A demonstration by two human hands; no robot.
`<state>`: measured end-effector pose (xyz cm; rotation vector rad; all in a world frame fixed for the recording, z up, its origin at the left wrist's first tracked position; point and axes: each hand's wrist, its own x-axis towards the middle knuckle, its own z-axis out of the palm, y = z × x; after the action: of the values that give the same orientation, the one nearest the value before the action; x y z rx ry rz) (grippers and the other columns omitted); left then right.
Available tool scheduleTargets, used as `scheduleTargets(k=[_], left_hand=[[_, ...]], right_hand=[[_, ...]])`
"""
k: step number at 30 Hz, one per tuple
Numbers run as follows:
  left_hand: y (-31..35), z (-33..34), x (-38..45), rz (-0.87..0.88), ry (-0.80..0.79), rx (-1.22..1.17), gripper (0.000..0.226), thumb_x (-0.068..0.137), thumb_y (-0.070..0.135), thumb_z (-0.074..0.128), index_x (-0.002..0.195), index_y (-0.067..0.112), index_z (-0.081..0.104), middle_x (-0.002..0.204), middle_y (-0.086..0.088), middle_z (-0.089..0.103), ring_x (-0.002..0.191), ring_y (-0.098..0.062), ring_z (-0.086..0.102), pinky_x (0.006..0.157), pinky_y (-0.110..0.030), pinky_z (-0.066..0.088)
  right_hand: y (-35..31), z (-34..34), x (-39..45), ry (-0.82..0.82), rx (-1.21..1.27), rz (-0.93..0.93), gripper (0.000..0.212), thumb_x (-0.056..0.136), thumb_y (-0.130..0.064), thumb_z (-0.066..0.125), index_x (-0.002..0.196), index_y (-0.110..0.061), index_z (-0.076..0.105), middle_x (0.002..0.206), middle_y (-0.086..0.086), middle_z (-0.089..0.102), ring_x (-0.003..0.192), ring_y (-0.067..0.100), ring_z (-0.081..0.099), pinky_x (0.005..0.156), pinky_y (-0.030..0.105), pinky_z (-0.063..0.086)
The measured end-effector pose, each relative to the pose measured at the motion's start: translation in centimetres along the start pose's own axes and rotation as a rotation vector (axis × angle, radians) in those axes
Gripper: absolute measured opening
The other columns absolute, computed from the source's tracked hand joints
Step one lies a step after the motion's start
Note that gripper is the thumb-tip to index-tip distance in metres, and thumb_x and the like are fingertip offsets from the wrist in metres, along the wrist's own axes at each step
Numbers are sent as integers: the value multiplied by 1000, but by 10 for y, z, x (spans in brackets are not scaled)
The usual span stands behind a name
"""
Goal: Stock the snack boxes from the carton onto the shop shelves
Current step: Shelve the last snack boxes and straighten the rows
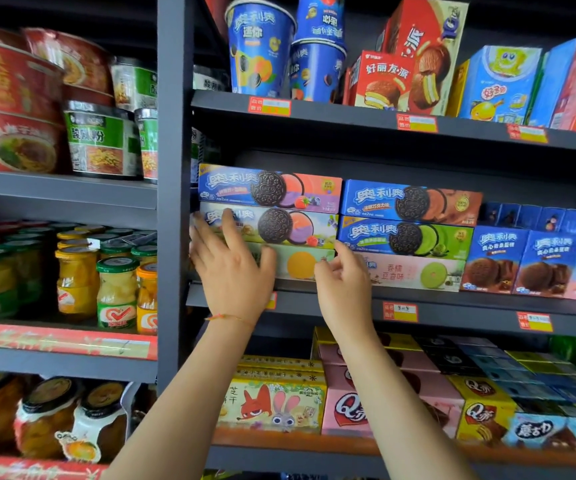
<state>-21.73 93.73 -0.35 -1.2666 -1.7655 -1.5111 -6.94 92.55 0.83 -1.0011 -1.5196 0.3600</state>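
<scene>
- Snack boxes sit in a stack of three at the left end of the middle shelf point(348, 303): a blue-and-pink cookie box point(269, 185) on top, a pale cookie box point(279, 225) under it, and a light green box point(297, 263) at the bottom
- The left hand point(231, 268) lies flat against the front of the two lower boxes, fingers straight and spread, gripping nothing
- The right hand point(343, 282) is at the right end of the light green box, fingers loosely curled near its corner; whether it pinches the box or only touches it I cannot tell
- The step in hand looks like squaring this stack up, so push evenly with the flat palm rather than the fingertips, or the lower box may skew
- Keep the stack's right edge just beside the neighbouring stack point(407, 237) without wedging into it
- Steady the top box if the lower ones slide, since it only rests there and could tip forward
- Line the fronts up with the shelf lip above the price tag point(400, 311)
- The carton is not in view, so how much stock remains cannot be judged
</scene>
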Motion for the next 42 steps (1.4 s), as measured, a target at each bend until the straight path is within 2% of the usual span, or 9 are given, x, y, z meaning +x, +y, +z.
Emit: scheduleTargets(k=[9,18,25,34,42], left_hand=[[1,-1,2,-32,7,-41,71,83,41,41,145,6,36,155,-34,21,143,-48,25,112,-59,26],[4,-1,11,-66,51,-81,68,81,37,53,139,4,41,147,-33,34,135,-49,36,108,-58,33],[5,-3,5,-25,97,-58,66,82,42,53,133,1,46,143,-33,37,126,-51,41,101,-56,37],[3,-1,3,13,87,26,62,80,34,51,133,4,47,142,-29,39,119,-47,44,99,-54,38],[2,-1,2,6,80,28,58,79,29,54,132,5,47,142,-29,38,118,-47,45,97,-54,40]], right_hand=[[3,-2,7,29,64,13,34,93,-16,56,128,-18,58,101,0,54,98,17,53,89,37,48],[8,4,8,71,3,-41,39,91,-15,57,130,-15,58,98,-1,53,94,16,51,94,43,46],[12,9,5,119,17,-67,40,89,-18,58,130,-14,58,95,-3,52,90,16,52,92,47,47],[12,17,1,218,-1,-133,50,82,-29,48,127,-11,59,92,-2,51,88,19,52,88,52,48],[23,13,4,292,-135,-188,29,86,-17,61,114,-12,63,99,-3,52,89,27,57,82,53,49]])
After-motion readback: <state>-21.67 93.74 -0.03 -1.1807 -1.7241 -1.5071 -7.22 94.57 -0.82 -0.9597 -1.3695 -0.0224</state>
